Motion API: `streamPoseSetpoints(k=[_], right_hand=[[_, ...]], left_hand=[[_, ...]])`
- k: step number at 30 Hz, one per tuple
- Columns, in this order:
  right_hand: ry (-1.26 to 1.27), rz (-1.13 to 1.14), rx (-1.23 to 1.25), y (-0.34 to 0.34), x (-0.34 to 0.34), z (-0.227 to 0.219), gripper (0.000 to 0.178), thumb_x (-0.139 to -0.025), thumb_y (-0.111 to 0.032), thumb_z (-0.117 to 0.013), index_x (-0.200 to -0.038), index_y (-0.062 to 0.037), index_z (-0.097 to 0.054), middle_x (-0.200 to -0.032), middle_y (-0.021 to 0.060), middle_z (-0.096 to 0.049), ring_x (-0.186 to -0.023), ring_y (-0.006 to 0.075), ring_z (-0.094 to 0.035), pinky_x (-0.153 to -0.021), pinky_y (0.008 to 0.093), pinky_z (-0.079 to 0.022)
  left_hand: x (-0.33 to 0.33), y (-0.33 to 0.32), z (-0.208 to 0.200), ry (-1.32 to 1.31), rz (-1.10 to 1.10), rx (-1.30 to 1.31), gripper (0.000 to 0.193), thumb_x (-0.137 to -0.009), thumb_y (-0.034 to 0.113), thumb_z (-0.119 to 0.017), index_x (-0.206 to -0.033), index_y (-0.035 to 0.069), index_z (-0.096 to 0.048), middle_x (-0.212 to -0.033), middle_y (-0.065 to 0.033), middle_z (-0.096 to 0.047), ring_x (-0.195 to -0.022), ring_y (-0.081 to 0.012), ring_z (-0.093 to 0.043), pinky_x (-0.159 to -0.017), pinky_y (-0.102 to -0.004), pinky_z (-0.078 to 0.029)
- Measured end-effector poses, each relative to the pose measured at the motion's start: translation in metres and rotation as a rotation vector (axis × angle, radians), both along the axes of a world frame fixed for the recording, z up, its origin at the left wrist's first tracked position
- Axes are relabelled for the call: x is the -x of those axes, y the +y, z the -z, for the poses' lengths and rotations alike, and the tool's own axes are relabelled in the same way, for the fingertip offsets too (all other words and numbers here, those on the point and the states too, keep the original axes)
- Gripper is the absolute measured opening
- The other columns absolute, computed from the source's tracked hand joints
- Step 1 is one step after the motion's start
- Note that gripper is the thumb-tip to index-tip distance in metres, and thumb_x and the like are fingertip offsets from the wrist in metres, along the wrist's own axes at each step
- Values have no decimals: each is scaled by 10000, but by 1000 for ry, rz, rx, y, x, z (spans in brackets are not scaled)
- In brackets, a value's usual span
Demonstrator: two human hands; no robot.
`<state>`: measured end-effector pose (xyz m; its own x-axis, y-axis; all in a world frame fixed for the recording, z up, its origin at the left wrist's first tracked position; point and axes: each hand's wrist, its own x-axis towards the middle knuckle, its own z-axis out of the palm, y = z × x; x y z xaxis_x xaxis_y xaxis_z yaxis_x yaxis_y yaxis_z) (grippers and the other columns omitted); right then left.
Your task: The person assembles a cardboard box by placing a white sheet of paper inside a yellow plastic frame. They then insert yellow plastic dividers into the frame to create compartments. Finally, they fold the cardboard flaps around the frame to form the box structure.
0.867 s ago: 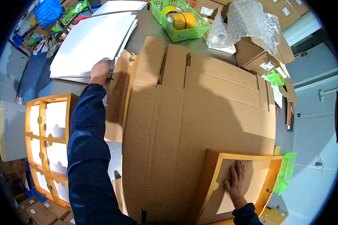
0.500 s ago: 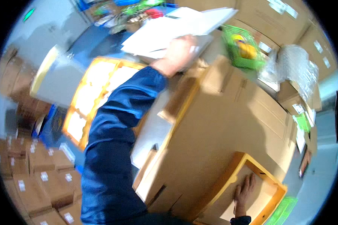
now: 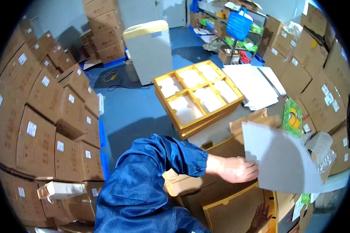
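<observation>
My left hand point(image 3: 239, 169), at the end of a blue sleeve, is closed on the left edge of a white sheet of board point(image 3: 284, 159). The sheet hangs tilted over the far right part of a yellow-edged wooden tray point(image 3: 217, 206) and hides some of it. Inside that tray, at the lower right, my right hand point(image 3: 261, 217) is open with its fingers spread over the brown bottom. Farther off, a yellow wooden tray with several compartments point(image 3: 195, 93) holds white sheets, stacked on another like it. A pile of white boards point(image 3: 254, 87) lies to its right.
A green basket point(image 3: 291, 116) with yellow tape rolls stands at the right, near bubble wrap point(image 3: 322, 149). Stacked cartons point(image 3: 35, 128) line the left side, and more cartons point(image 3: 322, 93) stand at the right. A white panel point(image 3: 149, 54) stands upright on the blue floor.
My left hand has come back from the board pile toward the near tray with a white sheet. The view has swung, and my right hand is still in the tray.
</observation>
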<state>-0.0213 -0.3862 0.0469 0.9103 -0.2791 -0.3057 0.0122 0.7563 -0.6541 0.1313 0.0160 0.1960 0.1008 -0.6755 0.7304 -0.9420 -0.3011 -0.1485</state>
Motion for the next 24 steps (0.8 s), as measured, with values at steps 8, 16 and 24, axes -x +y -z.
streamPoseSetpoints(k=[8, 16, 24], right_hand=[[518, 16, 799, -94, 113, -40, 605, -902, -441, -513, -1255, 49, -478, -1240, 183, -522, -1221, 310, -421, -1056, 370, -313], [595, -180, 687, -84, 167, -59, 381, -909, -371, -531, -1011, -14, -616, -923, 89, -622, -817, 202, -567, -702, 329, -475], [524, -255, 1242, -47, 140, -46, 340, -907, -337, -543, -1030, -30, -621, -917, 88, -621, -792, 207, -557, -677, 315, -450]], left_hand=[[150, 19, 53, 106, 101, -75, 240, -802, 202, -530, -923, 0, -572, -1052, -184, -597, -1066, -341, -565, -869, -353, -498], [223, 36, 142, 414, 159, -269, 225, -812, 171, -580, -930, -18, -549, -1124, -194, -547, -1130, -365, -502, -926, -399, -460], [226, -2, 141, 1330, -450, 530, 592, -844, 203, -624, -1327, 5, -345, -1345, -252, -354, -1256, -393, -346, -1051, -431, -300]])
